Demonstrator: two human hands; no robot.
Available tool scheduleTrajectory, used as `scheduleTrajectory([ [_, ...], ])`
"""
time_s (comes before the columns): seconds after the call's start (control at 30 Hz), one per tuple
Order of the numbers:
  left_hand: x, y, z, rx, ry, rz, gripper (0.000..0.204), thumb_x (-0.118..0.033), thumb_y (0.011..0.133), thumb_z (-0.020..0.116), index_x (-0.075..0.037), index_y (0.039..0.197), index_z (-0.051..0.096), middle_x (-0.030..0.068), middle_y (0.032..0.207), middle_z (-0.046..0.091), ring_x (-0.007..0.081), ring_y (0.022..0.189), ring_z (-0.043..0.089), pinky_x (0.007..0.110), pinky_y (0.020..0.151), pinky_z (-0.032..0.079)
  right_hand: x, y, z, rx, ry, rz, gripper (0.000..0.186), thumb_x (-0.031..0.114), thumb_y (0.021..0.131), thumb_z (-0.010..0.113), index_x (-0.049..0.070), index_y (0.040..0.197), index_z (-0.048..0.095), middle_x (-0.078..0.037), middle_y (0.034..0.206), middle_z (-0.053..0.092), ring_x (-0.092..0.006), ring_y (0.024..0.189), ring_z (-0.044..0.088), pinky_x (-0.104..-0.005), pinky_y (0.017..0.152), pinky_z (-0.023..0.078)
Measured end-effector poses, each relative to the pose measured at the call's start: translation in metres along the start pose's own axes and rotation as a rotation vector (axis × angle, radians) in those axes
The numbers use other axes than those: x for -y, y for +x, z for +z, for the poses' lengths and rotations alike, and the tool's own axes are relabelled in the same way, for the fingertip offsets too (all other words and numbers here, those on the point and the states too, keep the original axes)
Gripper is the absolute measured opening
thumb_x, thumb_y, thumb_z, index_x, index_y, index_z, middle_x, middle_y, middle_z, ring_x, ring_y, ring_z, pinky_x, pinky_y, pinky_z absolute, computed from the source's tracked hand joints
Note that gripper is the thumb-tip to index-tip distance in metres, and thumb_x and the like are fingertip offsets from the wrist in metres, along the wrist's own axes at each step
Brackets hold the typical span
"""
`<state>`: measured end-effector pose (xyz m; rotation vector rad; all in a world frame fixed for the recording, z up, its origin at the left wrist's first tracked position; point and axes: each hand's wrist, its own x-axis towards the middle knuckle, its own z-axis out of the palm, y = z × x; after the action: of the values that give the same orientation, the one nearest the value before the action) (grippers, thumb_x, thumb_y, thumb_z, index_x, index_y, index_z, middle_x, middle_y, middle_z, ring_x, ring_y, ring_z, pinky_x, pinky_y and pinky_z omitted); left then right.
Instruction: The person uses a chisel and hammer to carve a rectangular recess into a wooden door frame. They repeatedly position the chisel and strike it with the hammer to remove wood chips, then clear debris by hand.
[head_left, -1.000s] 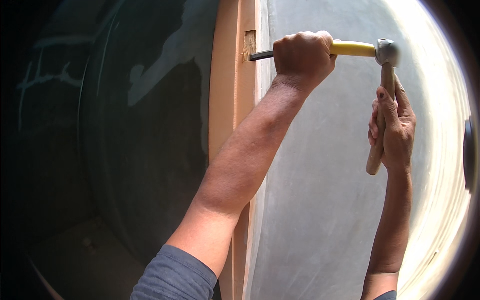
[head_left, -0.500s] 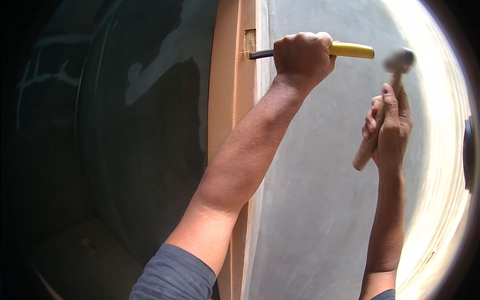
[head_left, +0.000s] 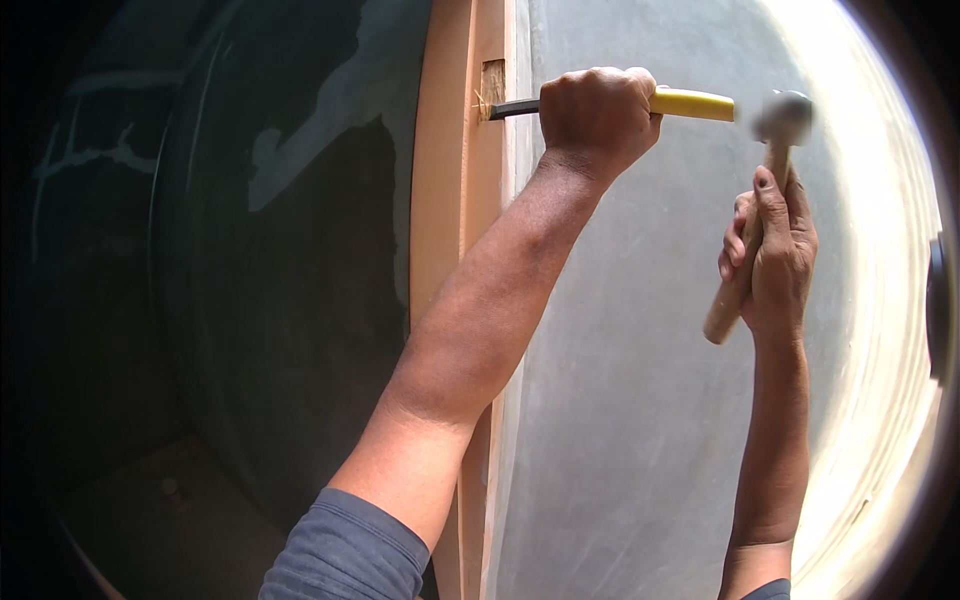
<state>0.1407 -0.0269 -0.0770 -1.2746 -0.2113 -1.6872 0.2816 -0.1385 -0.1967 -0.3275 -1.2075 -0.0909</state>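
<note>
My left hand point(head_left: 600, 120) is wrapped round a chisel with a yellow handle point(head_left: 695, 104), held almost level. Its dark blade tip touches the lower end of a shallow rough recess point(head_left: 493, 80) cut into an orange-brown wooden door frame point(head_left: 437, 200), and small splinters stick up there. To the right, my right hand point(head_left: 780, 255) grips the wooden handle of a hammer point(head_left: 735, 300), thumb laid along the shaft. The hammer's metal head is blurred and stands a short gap from the butt of the chisel.
A grey plastered wall point(head_left: 640, 400) runs along the right of the frame, with bright light at its far right edge. On the left lies a dark room with a patchy dark wall point(head_left: 320, 200). A dark object point(head_left: 936, 310) shows at the right rim.
The hammer head has moved slightly left, closer to the chisel's butt. The chisel and my left hand sit a little further left, and more splinters show at the blade tip.
</note>
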Motion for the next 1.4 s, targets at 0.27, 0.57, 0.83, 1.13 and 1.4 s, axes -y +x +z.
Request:
scheduleTrajectory([
  [0.27, 0.007, -0.003, -0.001, -0.029, 0.029, -0.006, 0.021, -0.032, 0.086, 0.077, -0.016, 0.074, 0.071, 0.0022, 0.062, 0.067, 0.0215, 0.054, 0.069, 0.036, 0.05, 0.055, -0.005, -0.004, -0.001, 0.07, -0.146, 0.064, 0.05, 0.026, 0.104, 0.062, 0.004, 0.148, 0.05, 0.003, 0.072, 0.054, -0.0043, 0.049, 0.051, -0.0224, 0.038, 0.046],
  [0.57, -0.002, 0.002, 0.003, -0.113, -0.071, 0.063, 0.02, -0.03, 0.088, 0.077, -0.017, 0.074, 0.072, 0.0017, 0.06, 0.066, 0.0188, 0.054, 0.068, 0.034, 0.05, 0.054, 0.002, 0.003, -0.015, -0.038, -0.131, -0.074, 0.041, 0.025, 0.109, 0.055, 0.007, 0.145, 0.05, 0.0, 0.079, 0.054, -0.003, 0.051, 0.051, -0.0206, 0.041, 0.045],
  [0.83, -0.007, 0.01, -0.008, -0.083, -0.061, 0.042, 0.018, -0.031, 0.087, 0.075, -0.017, 0.076, 0.074, 0.0022, 0.061, 0.068, 0.0202, 0.055, 0.069, 0.035, 0.051, 0.055, 0.011, 0.0, -0.012, -0.059, -0.115, -0.16, 0.052, 0.032, 0.104, 0.064, 0.005, 0.147, 0.053, 0.002, 0.073, 0.056, -0.0036, 0.05, 0.053, -0.0216, 0.04, 0.047],
  [1.13, -0.007, 0.012, -0.017, -0.086, -0.057, 0.038, 0.017, -0.03, 0.087, 0.074, -0.017, 0.076, 0.074, 0.0027, 0.061, 0.067, 0.0207, 0.054, 0.069, 0.035, 0.052, 0.056, 0.024, -0.008, -0.009, -0.043, -0.077, -0.08, 0.054, 0.032, 0.102, 0.067, 0.006, 0.148, 0.053, 0.002, 0.071, 0.055, -0.0041, 0.049, 0.053, -0.0216, 0.041, 0.047],
  [1.4, -0.009, 0.023, -0.003, -0.136, -0.05, 0.064, 0.018, -0.029, 0.086, 0.075, -0.016, 0.074, 0.074, 0.0032, 0.059, 0.067, 0.0212, 0.053, 0.068, 0.035, 0.051, 0.055, 0.023, -0.005, -0.017, 0.001, -0.08, -0.09, 0.053, 0.03, 0.103, 0.065, 0.003, 0.147, 0.053, 0.001, 0.073, 0.055, -0.0044, 0.048, 0.052, -0.0223, 0.04, 0.047],
])
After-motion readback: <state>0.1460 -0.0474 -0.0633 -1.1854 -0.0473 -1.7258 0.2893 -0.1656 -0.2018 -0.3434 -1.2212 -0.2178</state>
